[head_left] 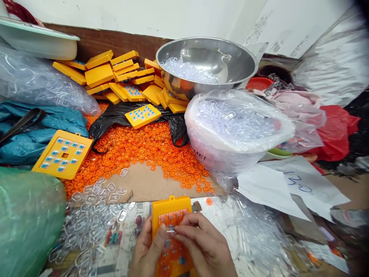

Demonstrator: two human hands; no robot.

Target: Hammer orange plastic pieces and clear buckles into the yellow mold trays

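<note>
A yellow plastic tray (pixel 155 209) with a small hanging loop lies in front of me, its rows holding orange oval pieces, some with blue bits. Along its left side, my left hand (pixel 150 244) grips the edge, thumb resting over the front. Over the tray's middle, my right hand (pixel 206 240) pinches a small clear piece (pixel 170 228) between thumb and fingers, close to the left thumb. Loose clear plastic rings (pixel 92 215) lie to the left of my hands. Beyond the tray spreads a heap of orange oval rings (pixel 138 150) on cardboard (pixel 141 181).
Yellow trays (pixel 99 75) are piled at the back beside a steel bowl (pixel 207 57) of clear pieces. At right stand an open bag (pixel 236 119) of clear pieces and paper (pixel 296 184) marked 130. A green bag (pixel 29 219) bulges at left, near another tray (pixel 63 154).
</note>
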